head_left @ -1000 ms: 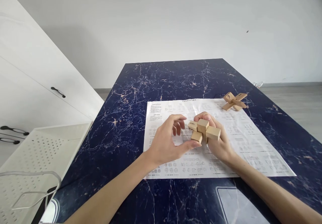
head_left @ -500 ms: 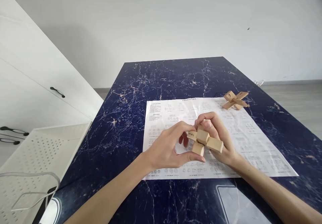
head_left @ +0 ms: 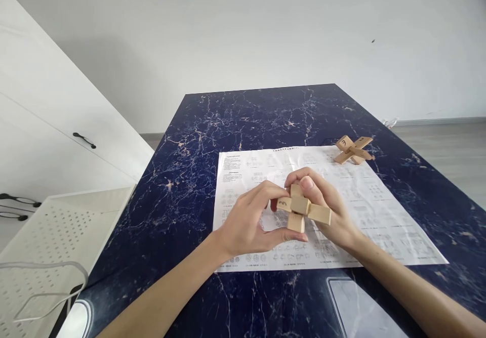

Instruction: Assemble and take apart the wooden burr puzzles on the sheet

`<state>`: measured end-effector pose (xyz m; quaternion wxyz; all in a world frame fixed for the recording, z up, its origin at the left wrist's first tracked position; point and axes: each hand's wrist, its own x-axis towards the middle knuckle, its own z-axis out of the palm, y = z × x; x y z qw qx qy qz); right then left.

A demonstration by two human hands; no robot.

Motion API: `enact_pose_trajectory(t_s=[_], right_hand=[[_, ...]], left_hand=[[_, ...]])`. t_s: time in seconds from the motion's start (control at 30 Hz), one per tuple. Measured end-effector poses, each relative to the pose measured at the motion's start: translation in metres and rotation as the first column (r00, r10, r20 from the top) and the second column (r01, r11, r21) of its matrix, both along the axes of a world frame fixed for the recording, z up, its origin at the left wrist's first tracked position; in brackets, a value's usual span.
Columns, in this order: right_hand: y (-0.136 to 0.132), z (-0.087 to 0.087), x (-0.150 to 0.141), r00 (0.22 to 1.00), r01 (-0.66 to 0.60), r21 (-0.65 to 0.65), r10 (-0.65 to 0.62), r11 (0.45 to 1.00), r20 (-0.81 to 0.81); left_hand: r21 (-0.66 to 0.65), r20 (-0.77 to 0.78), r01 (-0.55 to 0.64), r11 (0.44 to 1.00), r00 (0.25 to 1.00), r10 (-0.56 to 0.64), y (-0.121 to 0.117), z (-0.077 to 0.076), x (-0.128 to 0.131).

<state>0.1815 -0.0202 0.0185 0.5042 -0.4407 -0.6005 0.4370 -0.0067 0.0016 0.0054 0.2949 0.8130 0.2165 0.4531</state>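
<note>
Between both hands, above the printed sheet, is a wooden burr puzzle (head_left: pixel 300 205) of interlocked blocks, with a "3" marked on its left arm. My left hand (head_left: pixel 252 219) grips it from the left, thumb under the lower block and fingers behind the numbered arm. From the right, my right hand (head_left: pixel 328 204) closes around it, its thumb on the upper block. The fingers behind the puzzle are partly hidden. A second wooden burr puzzle (head_left: pixel 354 150), also bearing numbers, lies on the far right corner of the sheet.
A creased instruction sheet (head_left: pixel 258 163) with small diagrams lies beneath my hands on the dark blue marbled table (head_left: pixel 243 120). White cabinets (head_left: pixel 56 120) stand at the left, near a perforated white panel (head_left: pixel 56 226) with a cable (head_left: pixel 45 264).
The held puzzle has turned slightly, showing more of its upper block and its "3" more squarely. My hands keep their grip; the whole view has shifted a little.
</note>
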Motion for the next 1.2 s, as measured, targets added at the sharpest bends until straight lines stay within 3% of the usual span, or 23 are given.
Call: enact_pose_trajectory(t_s=[0.1,0.2,0.27,0.47,0.67,0.8,0.97,1.2], right_hand=[[0.004,-0.001,0.004,0.998,-0.027,-0.054,0.024,0.998,-0.061],[0.006,-0.003,0.008,0.987,-0.136,-0.04,0.132,0.99,-0.094],[0.006,-0.002,0.01,0.987,-0.159,0.024,0.16,0.987,-0.03],[0.001,0.006,0.009,0.987,-0.107,0.143,0.088,0.984,0.134],[0.003,0.0,0.009,0.994,-0.083,0.158,0.072,0.984,0.077],[0.01,-0.005,0.011,0.978,-0.131,-0.009,0.128,0.991,-0.163],[0.016,-0.001,0.013,0.948,-0.223,-0.216,0.16,0.951,-0.275],[0.017,-0.003,0.013,0.931,-0.228,-0.2,0.153,0.953,-0.332]], left_hand=[[0.027,0.007,-0.059,0.998,0.998,0.059,0.002,-0.001,-0.001],[0.037,0.006,-0.142,0.989,0.99,0.141,0.004,0.0,-0.003],[0.048,0.003,-0.177,0.983,0.984,0.177,0.004,0.002,-0.005],[0.045,0.013,-0.183,0.982,0.983,0.183,0.004,0.001,-0.005],[-0.114,-0.013,-0.127,0.985,0.992,0.127,0.004,0.0,-0.005],[-0.278,0.019,-0.012,0.96,1.0,0.018,0.005,0.006,-0.006],[-0.423,0.01,0.128,0.897,0.991,-0.137,0.006,0.012,-0.008],[-0.521,0.059,0.186,0.833,0.981,-0.183,0.004,0.01,-0.007]])
